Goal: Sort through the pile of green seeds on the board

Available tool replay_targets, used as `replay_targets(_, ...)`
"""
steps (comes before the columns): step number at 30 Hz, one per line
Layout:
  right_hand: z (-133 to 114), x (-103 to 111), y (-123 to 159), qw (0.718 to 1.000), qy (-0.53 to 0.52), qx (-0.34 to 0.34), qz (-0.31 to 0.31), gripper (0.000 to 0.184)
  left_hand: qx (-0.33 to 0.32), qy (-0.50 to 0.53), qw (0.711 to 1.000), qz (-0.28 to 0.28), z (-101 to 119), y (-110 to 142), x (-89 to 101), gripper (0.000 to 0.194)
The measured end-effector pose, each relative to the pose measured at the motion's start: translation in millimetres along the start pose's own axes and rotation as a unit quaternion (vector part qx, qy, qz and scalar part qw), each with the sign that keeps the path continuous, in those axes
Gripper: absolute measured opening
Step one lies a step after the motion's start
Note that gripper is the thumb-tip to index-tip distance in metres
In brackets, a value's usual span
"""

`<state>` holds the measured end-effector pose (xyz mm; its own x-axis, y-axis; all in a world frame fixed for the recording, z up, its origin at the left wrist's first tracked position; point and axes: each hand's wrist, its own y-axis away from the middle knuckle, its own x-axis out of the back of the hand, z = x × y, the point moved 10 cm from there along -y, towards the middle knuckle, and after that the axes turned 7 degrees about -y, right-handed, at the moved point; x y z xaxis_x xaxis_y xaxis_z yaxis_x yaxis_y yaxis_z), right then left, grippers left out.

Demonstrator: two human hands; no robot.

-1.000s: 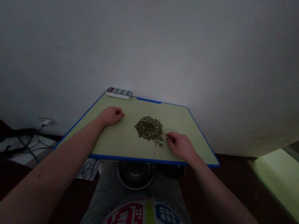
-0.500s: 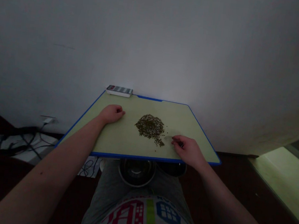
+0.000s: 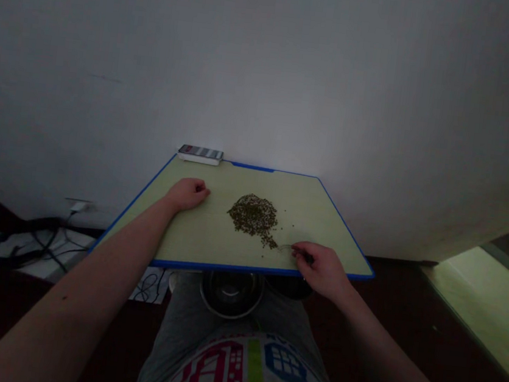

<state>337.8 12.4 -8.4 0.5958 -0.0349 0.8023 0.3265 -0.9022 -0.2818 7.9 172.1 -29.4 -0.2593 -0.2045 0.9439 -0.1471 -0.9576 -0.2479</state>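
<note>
A pile of small brown-green beans or grains (image 3: 254, 214) lies on the pale board (image 3: 203, 240) with a blue rim. A short trail of them runs from the pile toward my right hand (image 3: 319, 269). That hand is closed around a slim tool (image 3: 285, 246) with a thin, pale, curved end, which points left at the end of the trail; its exact kind is too small and dark to tell. On the left of the board rests my left hand (image 3: 188, 193), fingers curled in, apart from the pile. Whether anything is inside them is hidden.
A phone (image 3: 201, 152) lies on a white box at the board's far left corner, by the wall (image 3: 269, 64). Below the near edge, a metal bowl (image 3: 229, 308) and a second dark bowl (image 3: 292, 287) sit at my lap. Cables (image 3: 46, 241) lie at the left.
My right hand has moved slightly toward the board's near edge, bringing the tool's tip down beside the trail. One grain now lies apart, right of the pile. My left hand keeps its place.
</note>
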Motion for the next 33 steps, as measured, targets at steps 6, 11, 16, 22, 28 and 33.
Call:
replay_targets(6,53.2,48.4,-30.5,0.987,0.017,-0.081,0.136,0.027,0.002,-0.004,1.000,-0.006,-0.4,-0.7,-0.9,0.035)
replay_targets(11,99.8,59.5,-110.3,0.984,0.025,-0.141,0.102,0.033,0.002,-0.005,1.000,0.000,-1.5,-0.8,-0.7,0.036)
replay_targets(16,111.6,28.9,-168.0,0.987,0.068,-0.145,0.010,0.028,0.003,0.004,1.000,-0.003,-1.5,-0.1,-1.3,0.035)
replay_targets(22,93.6,-1.7,-164.4,0.992,0.053,-0.110,-0.035,0.025,-0.008,0.013,1.000,-0.003,0.2,0.2,-0.9,0.033)
replay_targets(28,78.3,23.2,-132.4,0.992,-0.080,-0.087,-0.032,0.024,-0.001,0.010,1.000,-0.004,1.1,0.5,1.1,0.033)
replay_targets(33,90.1,59.1,-77.3,0.995,-0.061,-0.066,0.038,0.017,0.003,0.010,1.000,-0.010,3.2,1.6,2.4,0.035)
